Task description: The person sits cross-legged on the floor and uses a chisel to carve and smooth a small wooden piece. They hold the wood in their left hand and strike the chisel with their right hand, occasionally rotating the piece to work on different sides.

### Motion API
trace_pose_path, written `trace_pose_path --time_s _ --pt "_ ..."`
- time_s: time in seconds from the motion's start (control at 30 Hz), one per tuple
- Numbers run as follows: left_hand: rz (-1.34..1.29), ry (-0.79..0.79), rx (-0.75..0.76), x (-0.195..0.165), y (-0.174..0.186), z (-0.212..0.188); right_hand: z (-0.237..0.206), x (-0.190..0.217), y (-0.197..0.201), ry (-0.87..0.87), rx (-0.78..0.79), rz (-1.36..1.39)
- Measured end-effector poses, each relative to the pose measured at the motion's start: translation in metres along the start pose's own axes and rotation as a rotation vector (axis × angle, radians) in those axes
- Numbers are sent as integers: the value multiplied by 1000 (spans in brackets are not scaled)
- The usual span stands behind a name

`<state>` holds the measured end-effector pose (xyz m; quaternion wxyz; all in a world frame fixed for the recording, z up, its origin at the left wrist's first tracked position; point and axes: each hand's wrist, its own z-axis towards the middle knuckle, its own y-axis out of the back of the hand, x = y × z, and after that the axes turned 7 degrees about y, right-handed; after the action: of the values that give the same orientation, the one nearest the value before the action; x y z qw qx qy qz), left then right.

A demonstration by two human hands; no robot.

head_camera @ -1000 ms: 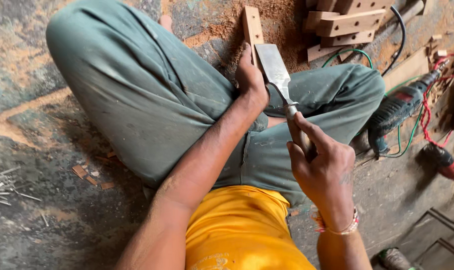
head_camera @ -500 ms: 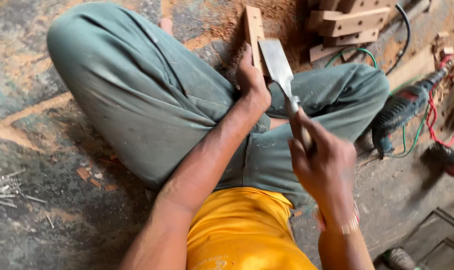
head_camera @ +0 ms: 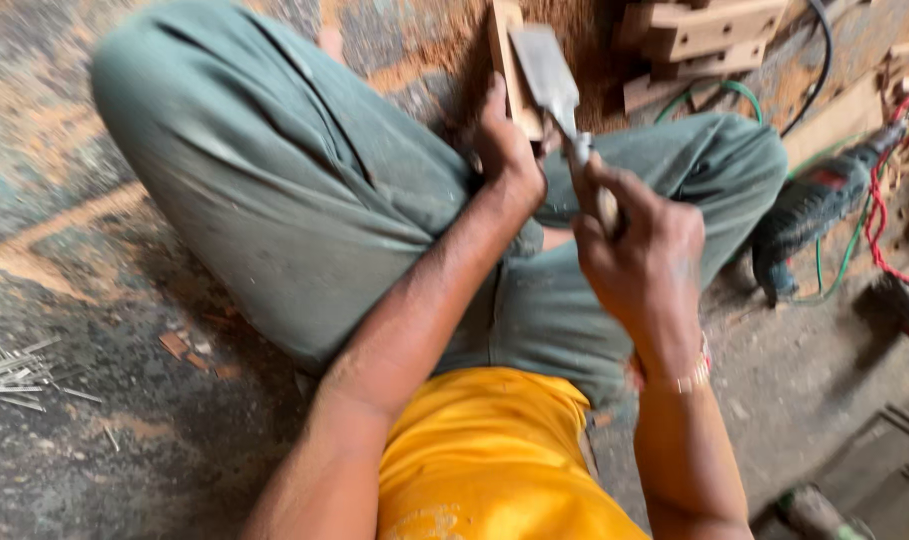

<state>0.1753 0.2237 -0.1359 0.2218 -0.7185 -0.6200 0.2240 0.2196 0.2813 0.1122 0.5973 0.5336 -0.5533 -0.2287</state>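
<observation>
Dusty workshop floor (head_camera: 124, 470), sawdust, scattered nails (head_camera: 14, 372). Left hand (head_camera: 504, 150) clamped on upright wood block (head_camera: 502, 50) between the knees; right hand (head_camera: 639, 255) fisted round chisel (head_camera: 549, 75) handle, blade against wood. Probably rigid, light; best gripped low, clear of the edge.

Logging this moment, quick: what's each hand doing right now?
Left hand: closed on the wooden piece.
Right hand: closed on the chisel handle.

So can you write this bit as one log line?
left hand: holds upright pale wooden block | right hand: grips wide flat-bladed metal chisel | blade: against block | floor: sawdust
</observation>
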Motion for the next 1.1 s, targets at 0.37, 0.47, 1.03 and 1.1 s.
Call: trace_pose_path --time_s 0.37,0.47,1.03,1.1 --pt "30 -31 -76 -7 -7 6 9 1 -12 95 -88 -10" --pt "11 3 -47 -5 -7 6 9 0 -12 -23 -38 24" --pt "206 25 -280 -11 -19 -1 14 14 -11 -4 -107 88" --pt "206 7 -315 -11 -18 -2 8 10 -11 52 -128 70"
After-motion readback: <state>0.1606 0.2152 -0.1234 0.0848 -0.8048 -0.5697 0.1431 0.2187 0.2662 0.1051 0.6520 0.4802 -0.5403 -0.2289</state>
